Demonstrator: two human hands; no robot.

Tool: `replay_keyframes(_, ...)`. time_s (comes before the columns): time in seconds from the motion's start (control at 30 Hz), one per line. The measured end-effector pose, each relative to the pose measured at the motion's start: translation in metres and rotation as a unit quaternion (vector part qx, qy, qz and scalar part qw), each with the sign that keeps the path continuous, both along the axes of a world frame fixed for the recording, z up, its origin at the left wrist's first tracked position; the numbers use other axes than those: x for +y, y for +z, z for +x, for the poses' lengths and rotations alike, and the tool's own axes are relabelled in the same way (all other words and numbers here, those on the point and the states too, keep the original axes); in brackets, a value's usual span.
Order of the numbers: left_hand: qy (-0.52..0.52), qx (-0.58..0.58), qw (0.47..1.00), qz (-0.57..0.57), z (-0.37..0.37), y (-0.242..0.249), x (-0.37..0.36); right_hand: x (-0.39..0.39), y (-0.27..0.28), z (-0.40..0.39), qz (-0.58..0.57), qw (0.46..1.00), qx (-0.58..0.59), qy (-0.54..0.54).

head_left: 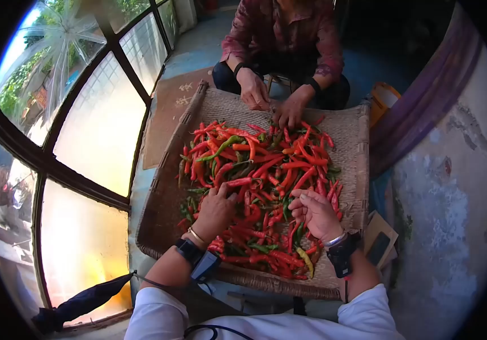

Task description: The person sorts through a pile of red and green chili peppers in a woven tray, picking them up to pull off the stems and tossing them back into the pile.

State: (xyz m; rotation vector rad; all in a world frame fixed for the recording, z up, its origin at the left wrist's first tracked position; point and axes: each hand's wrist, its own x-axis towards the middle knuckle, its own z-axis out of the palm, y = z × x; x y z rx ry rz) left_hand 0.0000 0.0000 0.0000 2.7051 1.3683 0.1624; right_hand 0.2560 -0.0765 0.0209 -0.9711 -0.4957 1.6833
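A heap of mostly red chili peppers (266, 161), with some green ones among them, lies in a shallow woven basket (345, 122). My left hand (215, 211) is over the near left part of the heap, its fingers bent around the near end of a red chili pepper (239, 182). On the right, my right hand (316, 214) is held palm up just above the peppers, thumb and fingers pinched together. Whatever may be between those fingertips is too small to make out. A yellowish chili pepper (304, 262) lies below that hand, near the basket's front edge.
Across the basket crouches another person (283, 34), both hands at the far side of the peppers. Framed windows (96, 124) run along the left. A folded dark umbrella (85, 300) is at lower left. A purple curtain (424, 107) and an orange-yellow bucket (384, 102) are at right.
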Motion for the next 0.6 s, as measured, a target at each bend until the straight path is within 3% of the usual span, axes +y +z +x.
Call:
replay_keyframes(0.1,0.011,0.021,0.996,-0.085,0.002,-0.009,0.0,-0.008,0.002,-0.006,-0.006,0.998,-0.041,0.051)
replay_keyframes(0.17,-0.096,0.011,0.993,-0.064,-0.012,-0.034,0.007,-0.01,-0.003,-0.017,-0.029,0.996,-0.04,0.08)
replay_keyframes(0.3,-0.032,-0.045,0.996,-0.063,-0.003,-0.008,0.0,-0.011,-0.005,-0.026,-0.035,0.993,-0.042,0.106)
replay_keyframes(0.6,-0.094,-0.034,0.995,-0.015,-0.011,-0.004,0.001,-0.017,-0.007,-0.035,-0.032,0.991,-0.055,0.12)
